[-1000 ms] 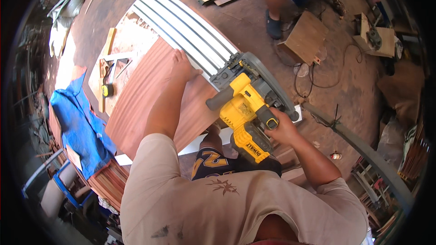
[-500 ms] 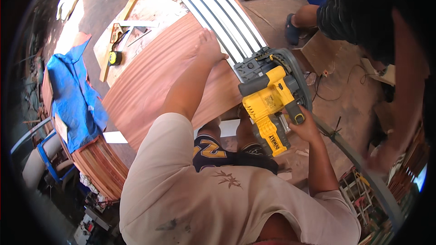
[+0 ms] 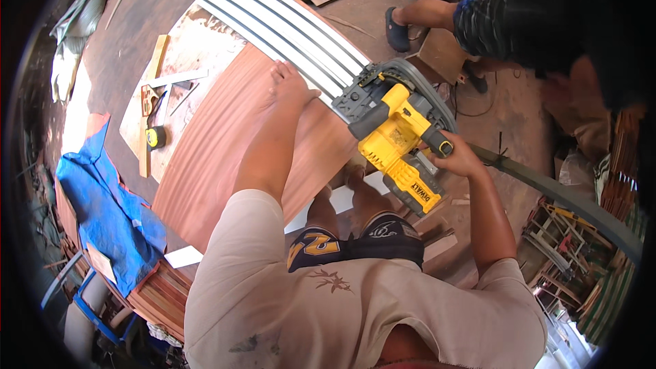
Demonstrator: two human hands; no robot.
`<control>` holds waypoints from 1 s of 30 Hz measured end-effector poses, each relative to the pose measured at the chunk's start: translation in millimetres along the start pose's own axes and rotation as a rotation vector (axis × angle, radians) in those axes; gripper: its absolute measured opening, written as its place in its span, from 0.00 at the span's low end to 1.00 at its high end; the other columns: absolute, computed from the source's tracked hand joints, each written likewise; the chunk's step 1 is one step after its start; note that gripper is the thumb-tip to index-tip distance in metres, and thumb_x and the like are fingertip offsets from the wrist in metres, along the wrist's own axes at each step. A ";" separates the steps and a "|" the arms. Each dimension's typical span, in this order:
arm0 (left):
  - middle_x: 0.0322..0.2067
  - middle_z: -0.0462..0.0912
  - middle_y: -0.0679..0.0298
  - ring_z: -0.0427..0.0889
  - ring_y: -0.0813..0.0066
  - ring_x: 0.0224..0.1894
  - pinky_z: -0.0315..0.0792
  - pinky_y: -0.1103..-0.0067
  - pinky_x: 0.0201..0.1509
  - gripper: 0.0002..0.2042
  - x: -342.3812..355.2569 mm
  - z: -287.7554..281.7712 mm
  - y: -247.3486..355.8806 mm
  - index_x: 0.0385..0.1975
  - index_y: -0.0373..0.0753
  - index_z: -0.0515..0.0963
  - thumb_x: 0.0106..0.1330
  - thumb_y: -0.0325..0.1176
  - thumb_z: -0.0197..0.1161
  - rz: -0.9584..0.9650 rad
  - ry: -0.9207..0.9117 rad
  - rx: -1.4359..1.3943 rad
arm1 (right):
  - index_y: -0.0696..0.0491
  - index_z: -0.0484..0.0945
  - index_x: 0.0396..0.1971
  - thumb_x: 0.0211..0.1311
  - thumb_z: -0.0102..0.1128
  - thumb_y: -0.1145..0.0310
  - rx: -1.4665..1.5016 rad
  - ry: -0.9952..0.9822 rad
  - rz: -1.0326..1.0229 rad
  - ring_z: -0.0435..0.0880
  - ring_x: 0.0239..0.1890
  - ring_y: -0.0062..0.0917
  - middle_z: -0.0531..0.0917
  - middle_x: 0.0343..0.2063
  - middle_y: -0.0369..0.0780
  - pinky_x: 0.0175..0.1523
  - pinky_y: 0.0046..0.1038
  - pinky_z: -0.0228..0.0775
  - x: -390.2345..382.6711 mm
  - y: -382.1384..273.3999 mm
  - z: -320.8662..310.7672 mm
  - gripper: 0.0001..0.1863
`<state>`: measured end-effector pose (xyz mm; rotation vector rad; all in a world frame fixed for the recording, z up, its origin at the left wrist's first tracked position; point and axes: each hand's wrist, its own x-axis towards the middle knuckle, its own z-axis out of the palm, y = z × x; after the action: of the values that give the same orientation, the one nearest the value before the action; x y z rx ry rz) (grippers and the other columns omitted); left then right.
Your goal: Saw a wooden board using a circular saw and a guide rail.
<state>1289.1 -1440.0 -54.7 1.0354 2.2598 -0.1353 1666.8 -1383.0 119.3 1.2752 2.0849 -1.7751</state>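
A yellow and black track saw [image 3: 398, 138] sits on the near end of a long silver guide rail [image 3: 290, 27] with dark stripes. My right hand [image 3: 454, 156] is wrapped round the saw's rear handle, its fingers partly hidden by the tool. My left hand [image 3: 290, 83] lies flat, fingers extended, at the rail's left edge and on the reddish-brown wood panel [image 3: 225, 137]. The rail lies along the panel's right side. Whether the blade is in the wood cannot be seen.
Left of the panel are a tape measure [image 3: 156, 137], a combination square [image 3: 174, 80] and a wooden strip [image 3: 154, 61]. A blue tarp [image 3: 109, 212] drapes over stacked boards. Another person's leg [image 3: 427, 14] is at the upper right. A long dark hose-like strip [image 3: 567, 195] curves rightward.
My view has shifted, so the rail's far end now shows. The other person's arm at the right has drawn back upward. Both my hands keep their places on the saw and the panel.
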 end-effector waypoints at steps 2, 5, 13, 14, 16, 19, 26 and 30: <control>0.72 0.32 0.48 0.34 0.48 0.74 0.59 0.49 0.66 0.60 -0.6 -2.0 2.7 0.70 0.31 0.35 0.49 0.54 0.73 -0.014 -0.020 0.013 | 0.56 0.78 0.40 0.50 0.62 0.77 0.045 -0.030 -0.012 0.79 0.42 0.17 0.83 0.37 0.36 0.50 0.24 0.71 0.9 0.7 -1.1 0.14; 0.72 0.31 0.47 0.35 0.47 0.74 0.58 0.51 0.67 0.60 -2.6 -4.0 4.8 0.70 0.31 0.35 0.50 0.54 0.73 -0.041 -0.024 -0.008 | 0.56 0.78 0.40 0.50 0.62 0.77 0.077 -0.041 -0.032 0.80 0.42 0.17 0.83 0.36 0.36 0.50 0.24 0.71 2.5 5.4 -1.4 0.15; 0.71 0.40 0.42 0.39 0.49 0.74 0.43 0.69 0.75 0.61 3.9 4.1 6.3 0.69 0.27 0.40 0.45 0.53 0.76 0.007 0.079 0.037 | 0.57 0.73 0.48 0.52 0.69 0.67 0.090 -0.098 -0.167 0.82 0.39 0.26 0.83 0.36 0.42 0.46 0.27 0.72 6.4 18.1 -6.8 0.24; 0.70 0.41 0.42 0.39 0.48 0.73 0.43 0.68 0.75 0.61 5.0 5.1 6.5 0.69 0.27 0.41 0.44 0.53 0.76 -0.005 0.070 0.067 | 0.57 0.73 0.48 0.52 0.69 0.66 0.080 -0.099 -0.112 0.82 0.39 0.28 0.83 0.36 0.43 0.46 0.28 0.72 6.3 17.9 -7.9 0.24; 0.71 0.40 0.42 0.39 0.47 0.73 0.44 0.67 0.75 0.61 6.1 6.2 7.3 0.69 0.26 0.42 0.44 0.53 0.76 -0.001 0.066 0.065 | 0.56 0.73 0.48 0.51 0.69 0.66 0.085 -0.091 -0.099 0.83 0.39 0.31 0.82 0.36 0.45 0.46 0.28 0.73 6.4 16.8 -8.9 0.24; 0.71 0.38 0.42 0.38 0.46 0.73 0.43 0.67 0.75 0.61 7.8 5.5 5.8 0.68 0.25 0.42 0.43 0.53 0.76 -0.013 0.051 0.032 | 0.55 0.74 0.46 0.51 0.69 0.65 0.087 -0.060 -0.138 0.84 0.39 0.34 0.82 0.36 0.45 0.44 0.30 0.73 8.1 15.4 -7.0 0.22; 0.71 0.39 0.44 0.36 0.49 0.74 0.47 0.63 0.74 0.61 8.4 11.0 -0.4 0.69 0.26 0.41 0.43 0.52 0.77 0.018 0.094 -0.015 | 0.55 0.76 0.40 0.49 0.70 0.63 0.057 -0.041 -0.139 0.83 0.39 0.40 0.81 0.36 0.46 0.43 0.34 0.74 10.3 16.7 -7.7 0.20; 0.71 0.36 0.45 0.35 0.50 0.74 0.46 0.63 0.74 0.63 10.0 10.2 1.6 0.69 0.27 0.37 0.43 0.52 0.77 -0.020 0.056 0.015 | 0.56 0.76 0.40 0.48 0.72 0.61 0.050 -0.081 -0.122 0.82 0.42 0.41 0.80 0.38 0.47 0.45 0.35 0.73 10.8 13.2 -12.1 0.22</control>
<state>1290.6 -1435.9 -68.4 1.0359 2.3232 -0.1333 1673.5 -1367.6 106.8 1.0893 2.1284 -1.9054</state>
